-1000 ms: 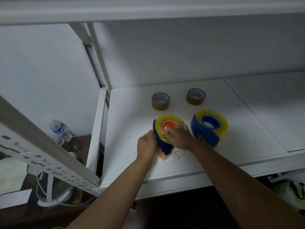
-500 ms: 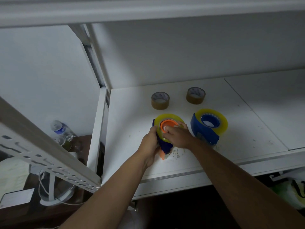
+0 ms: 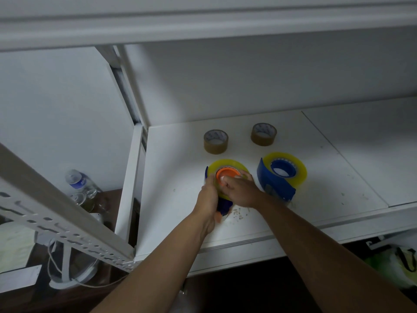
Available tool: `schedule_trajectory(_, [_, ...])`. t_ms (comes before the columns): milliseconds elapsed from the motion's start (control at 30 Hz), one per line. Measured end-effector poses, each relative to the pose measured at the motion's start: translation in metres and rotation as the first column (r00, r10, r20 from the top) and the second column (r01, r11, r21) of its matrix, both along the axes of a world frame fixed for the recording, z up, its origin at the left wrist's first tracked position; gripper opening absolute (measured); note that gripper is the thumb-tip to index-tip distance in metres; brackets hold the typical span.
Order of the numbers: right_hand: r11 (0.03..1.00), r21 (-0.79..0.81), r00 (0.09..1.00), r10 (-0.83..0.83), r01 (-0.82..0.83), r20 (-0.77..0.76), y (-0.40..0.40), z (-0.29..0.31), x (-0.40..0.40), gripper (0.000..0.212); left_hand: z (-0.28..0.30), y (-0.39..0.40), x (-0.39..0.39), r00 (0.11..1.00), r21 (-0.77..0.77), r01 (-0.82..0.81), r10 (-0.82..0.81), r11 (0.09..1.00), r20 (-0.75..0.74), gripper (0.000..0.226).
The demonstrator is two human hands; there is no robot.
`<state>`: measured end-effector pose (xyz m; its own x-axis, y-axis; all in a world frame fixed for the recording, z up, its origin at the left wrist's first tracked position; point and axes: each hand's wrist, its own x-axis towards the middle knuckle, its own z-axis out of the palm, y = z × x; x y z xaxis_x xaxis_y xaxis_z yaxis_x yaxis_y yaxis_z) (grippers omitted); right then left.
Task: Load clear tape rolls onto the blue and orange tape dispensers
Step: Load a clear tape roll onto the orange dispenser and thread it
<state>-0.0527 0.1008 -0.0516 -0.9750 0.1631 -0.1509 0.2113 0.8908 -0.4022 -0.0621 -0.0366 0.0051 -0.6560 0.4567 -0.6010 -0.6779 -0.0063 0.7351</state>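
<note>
1. A white shelf point(image 3: 282, 123) fills the middle of the view, with a wall behind it, an upright post at its left edge and another shelf board overhead. Its right part and front right corner lie bare, giving open room; the overhead board limits lifting.
2. Two bare forearms reach in from the bottom edge to the middle of the shelf, near its front edge.
3. The blue dispenser point(image 3: 274, 186) sits right of middle, a clear roll point(image 3: 293, 162) already on its hub. This one looks loaded.
4. The orange dispenser point(image 3: 225, 175), blue bodied with an orange hub, stands just left of it, close but apart. A clear roll point(image 3: 225, 163), yellowish at the rim, sits around the orange hub.
5. The left hand point(image 3: 208, 197) wraps the dispenser's left side, fingers curled around body and roll. The right hand point(image 3: 240, 192) rests on the roll's right front, fingers bent against roll and hub, seemingly pressing it home.
6. Two brown tape rolls point(image 3: 216, 141) stand nearer the back edge, well apart from the hands.
7. Handling, as a judgement: a roll is light, stiff and smooth sided, best gripped across its outer rim; the plastic dispenser is rigid, and its cutter end by the front edge likely carries sharp teeth.
8. A water bottle point(image 3: 80, 182) stands lower down, beyond the shelf's left edge.
</note>
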Motion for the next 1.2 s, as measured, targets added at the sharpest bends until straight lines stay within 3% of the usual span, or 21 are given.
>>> schedule_trajectory(133, [1.0,-0.006,1.0,0.004,-0.004,-0.018,0.001,-0.002,0.001,0.033,0.002,-0.001,-0.001,0.999,-0.013,0.034,-0.034,0.999,-0.04,0.028])
schedule_trajectory(500, [1.0,0.019,1.0,0.014,-0.014,0.002,-0.003,0.004,0.003,0.027,-0.01,0.007,-0.004,0.998,-0.089,0.015,-0.02,0.996,-0.054,0.049])
schedule_trajectory(700, [0.999,0.011,0.999,-0.033,0.033,-0.043,-0.007,0.009,0.005,0.033,-0.008,-0.004,-0.013,1.0,-0.013,0.014,-0.014,1.0,-0.021,0.044])
schedule_trajectory(800, [0.999,-0.035,0.992,-0.042,0.038,-0.122,-0.009,0.009,0.008,0.03,-0.01,-0.008,-0.016,0.995,-0.098,0.041,-0.05,0.994,-0.091,0.037])
schedule_trajectory(967, [0.922,-0.091,0.875,-0.386,0.376,-0.293,-0.013,0.004,0.018,0.054,-0.018,-0.011,-0.024,0.992,-0.221,0.025,-0.052,0.975,-0.118,0.029])
schedule_trajectory(1100, [0.827,-0.201,0.833,-0.548,0.525,-0.078,-0.017,0.006,0.023,0.055,-0.027,-0.012,-0.025,0.985,-0.239,0.059,-0.095,0.969,-0.142,0.02])
schedule_trajectory(1200, [0.802,-0.217,0.814,-0.579,0.557,-0.048,-0.016,0.007,0.021,0.055,-0.028,-0.01,-0.029,0.988,-0.22,0.087,-0.113,0.972,-0.109,0.02])
